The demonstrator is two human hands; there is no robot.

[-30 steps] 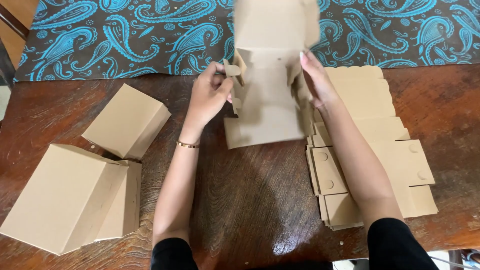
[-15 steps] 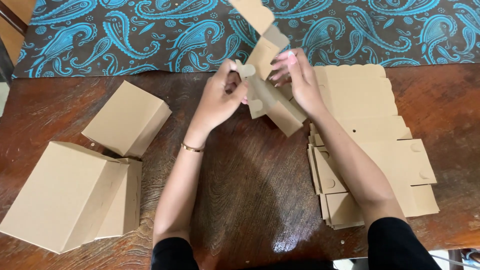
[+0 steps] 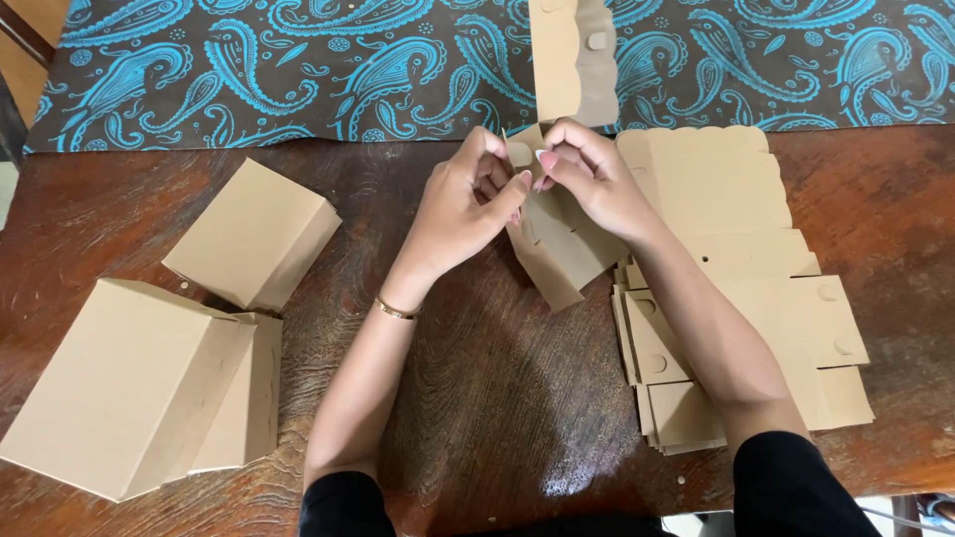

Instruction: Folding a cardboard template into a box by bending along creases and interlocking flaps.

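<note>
Head view: a half-folded box (image 3: 557, 244) is pinched at its top edge by the left hand (image 3: 466, 204) and right hand (image 3: 589, 177), above bare table (image 3: 497, 398) between finished boxes (image 3: 249, 234) and flat blanks (image 3: 756, 298)

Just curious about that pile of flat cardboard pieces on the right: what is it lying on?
The stack of flat cardboard blanks rests on the dark wooden table. The right hand and its forearm cross over the stack, hiding part of it. How many sheets it holds cannot be told.
</note>
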